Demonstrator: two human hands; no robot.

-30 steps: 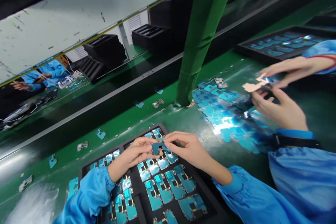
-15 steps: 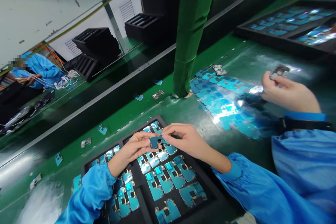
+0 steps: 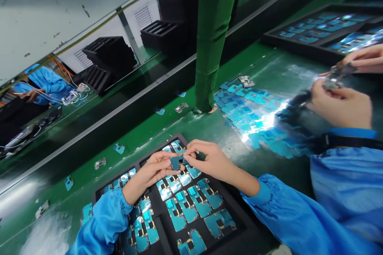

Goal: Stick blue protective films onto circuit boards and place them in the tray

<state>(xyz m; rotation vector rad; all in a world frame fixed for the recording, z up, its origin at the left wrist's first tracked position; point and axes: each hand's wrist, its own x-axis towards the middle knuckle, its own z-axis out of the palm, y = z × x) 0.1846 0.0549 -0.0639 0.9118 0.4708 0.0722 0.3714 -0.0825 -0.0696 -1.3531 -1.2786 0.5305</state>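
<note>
The green desk (image 3: 209, 130) runs out of view at the right. On it, my black tray (image 3: 163, 231) is cut off below, its left part hidden by my blue sleeve (image 3: 109, 215). Over the tray, my left hand (image 3: 155, 169) and right hand (image 3: 208, 159) pinch a small circuit board (image 3: 176, 162) from either side; my grip covers its ends, leaving its outline unclear.

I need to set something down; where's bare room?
The green mat is bare between the near tray and blue pieces, and between those pieces and the far tray. Crowded: the near tray, left hand and right hand above it.
</note>
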